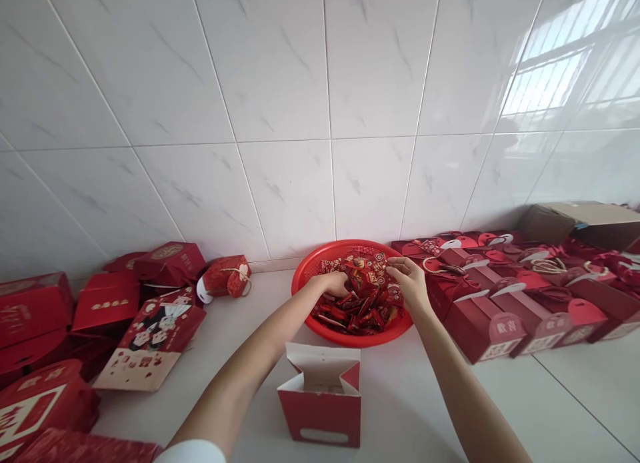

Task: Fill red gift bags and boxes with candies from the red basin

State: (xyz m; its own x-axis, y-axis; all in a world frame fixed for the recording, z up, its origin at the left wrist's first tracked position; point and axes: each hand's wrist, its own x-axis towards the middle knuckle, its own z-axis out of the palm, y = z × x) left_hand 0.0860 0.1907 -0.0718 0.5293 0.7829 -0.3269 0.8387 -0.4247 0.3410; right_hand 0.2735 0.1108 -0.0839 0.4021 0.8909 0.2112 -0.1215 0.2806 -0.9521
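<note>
A red plastic basket [301,284] full of small red-wrapped candies [367,303] stands against the tiled wall. My left hand [336,284] reaches into its left side, fingers curled down among the wrappers; what they grip, if anything, is hidden. Over the right rim comes my right hand [409,281], thumb and fingers apart, fingertips at the patterned red packets on top. In front of the basket, between my forearms, stands a red gift box [320,413] with its top flaps up and its white inside showing.
Rows of folded-shut red gift boxes [487,326] with handles line the right side, a brown cardboard box [590,214] behind them. At left lie assorted red boxes [107,303], a flat printed box [153,343] and a small box with a cord [227,277].
</note>
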